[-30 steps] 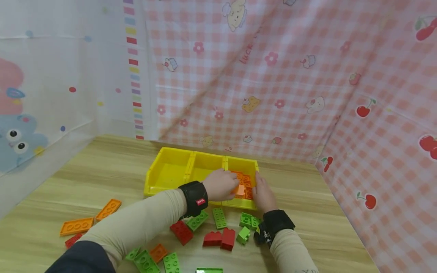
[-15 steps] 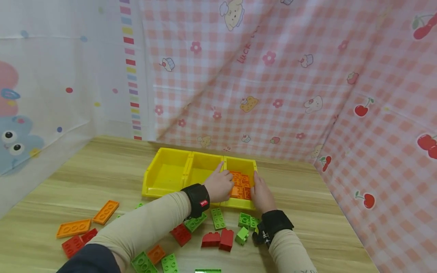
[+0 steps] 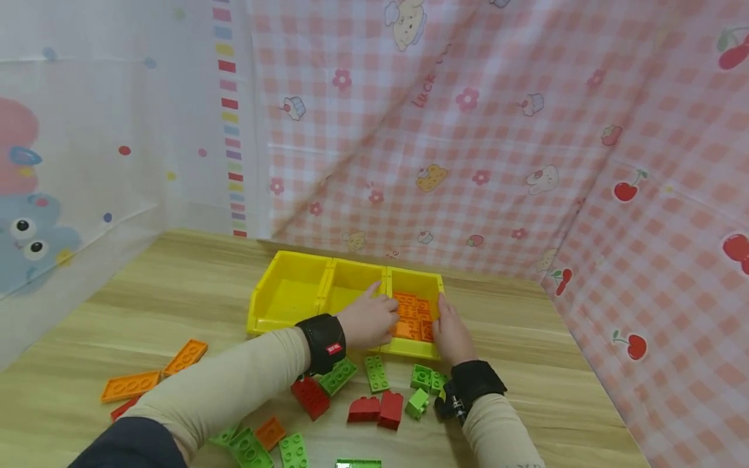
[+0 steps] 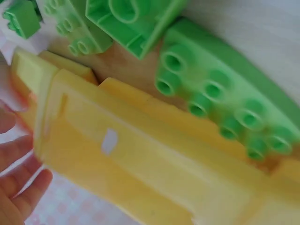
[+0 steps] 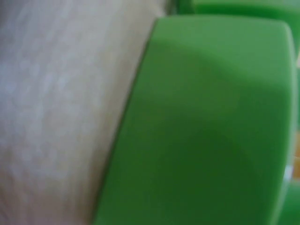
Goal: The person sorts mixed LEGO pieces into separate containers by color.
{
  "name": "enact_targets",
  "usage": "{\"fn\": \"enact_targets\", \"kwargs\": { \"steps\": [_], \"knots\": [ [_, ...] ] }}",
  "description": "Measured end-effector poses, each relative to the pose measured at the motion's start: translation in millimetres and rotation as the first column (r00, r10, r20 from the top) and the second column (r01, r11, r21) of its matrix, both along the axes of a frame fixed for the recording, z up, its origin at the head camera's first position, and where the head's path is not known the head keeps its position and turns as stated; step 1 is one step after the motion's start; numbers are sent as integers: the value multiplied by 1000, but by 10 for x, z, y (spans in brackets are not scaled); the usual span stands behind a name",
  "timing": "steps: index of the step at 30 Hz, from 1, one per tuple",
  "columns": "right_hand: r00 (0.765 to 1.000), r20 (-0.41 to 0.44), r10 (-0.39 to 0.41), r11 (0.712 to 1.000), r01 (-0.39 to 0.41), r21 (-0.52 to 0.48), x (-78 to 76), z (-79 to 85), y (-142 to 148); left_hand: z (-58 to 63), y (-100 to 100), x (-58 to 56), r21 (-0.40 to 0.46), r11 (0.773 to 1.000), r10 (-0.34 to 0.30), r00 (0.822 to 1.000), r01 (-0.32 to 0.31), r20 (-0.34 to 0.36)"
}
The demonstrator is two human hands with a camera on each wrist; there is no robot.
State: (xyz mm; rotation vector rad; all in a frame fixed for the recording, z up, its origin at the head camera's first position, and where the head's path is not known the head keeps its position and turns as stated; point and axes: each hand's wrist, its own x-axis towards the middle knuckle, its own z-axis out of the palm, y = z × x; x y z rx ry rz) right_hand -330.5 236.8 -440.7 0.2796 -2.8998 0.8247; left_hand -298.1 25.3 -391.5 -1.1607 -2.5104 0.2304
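My left hand is over the divider between the middle and right compartments of a yellow bin, its index finger pointing toward the back. Nothing shows between its fingers in the left wrist view, where they are spread beside the yellow wall. Several orange toy bricks lie flat and close together in the right compartment. Against the bin's right side rests my right hand, fingers fairly straight along the wall. The right wrist view holds only a large green brick up close, with no fingers in sight.
In front of the bin lie green bricks, red bricks and a small orange brick. Longer orange bricks lie left of my left forearm. A checked cloth hangs behind the table.
A second ago my left hand held an orange brick over the right compartment; it has let go and drawn left to the divider. The brick lies among the others. My right hand stays put.
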Motion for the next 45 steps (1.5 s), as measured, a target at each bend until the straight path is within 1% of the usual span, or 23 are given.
{"fn": "enact_targets", "kwargs": {
  "steps": [2,5,7,8,10,12,15,17,20,21,22,24,27,30,34,39,41,43,45],
  "knots": [
    [1000,-10,12,1000,-12,5,1,-2,-19,87,-132,109,21,999,-29,999,29,22],
    [1000,-11,20,1000,-20,8,2,-4,-34,178,-395,275,52,996,-72,996,70,49],
    [1000,-5,27,1000,-27,6,3,-1,-39,225,-616,393,78,994,-82,993,75,87],
    [1000,-2,32,999,-31,6,4,1,-40,240,-740,450,89,994,-72,991,62,112],
    [999,6,38,999,-38,7,7,6,-38,261,-1011,560,118,993,-29,985,9,170],
    [999,9,48,999,-48,6,9,12,-30,263,-1303,658,138,988,43,974,-75,223],
    [999,14,52,999,-52,9,9,20,-8,246,-1731,785,160,970,133,950,-184,281],
    [999,6,50,999,-50,18,9,34,29,210,-1973,860,160,958,182,934,-240,308],
    [999,4,48,998,-48,26,8,55,67,154,-2266,986,151,938,244,902,-313,355],
    [999,5,47,999,-47,25,10,61,73,132,-2346,1026,143,928,273,889,-344,367],
    [999,8,45,999,-46,24,12,67,76,110,-2419,1062,135,919,299,878,-371,374],
    [999,11,43,999,-43,21,17,74,71,65,-2540,1114,119,903,345,861,-413,373],
    [999,5,42,998,-42,39,27,72,34,-9,-2685,1164,108,884,395,851,-455,346],
    [999,3,53,998,-53,44,36,63,-32,-77,-2786,1194,100,870,431,844,-482,318],
    [999,16,42,999,-43,31,41,47,-18,-141,-2745,1136,58,858,475,831,-511,290],
    [999,18,32,999,-33,26,32,49,-23,-191,-2639,1098,14,843,518,820,-537,244],
    [999,14,31,999,-32,27,24,48,-31,-203,-2602,1088,6,838,528,812,-546,248],
    [1000,9,30,999,-30,26,12,40,-33,-213,-2572,1072,-3,832,535,800,-555,271],
    [1000,5,28,999,-28,25,11,37,-35,-215,-2552,1054,1,831,530,792,-557,303]
  ]
}}
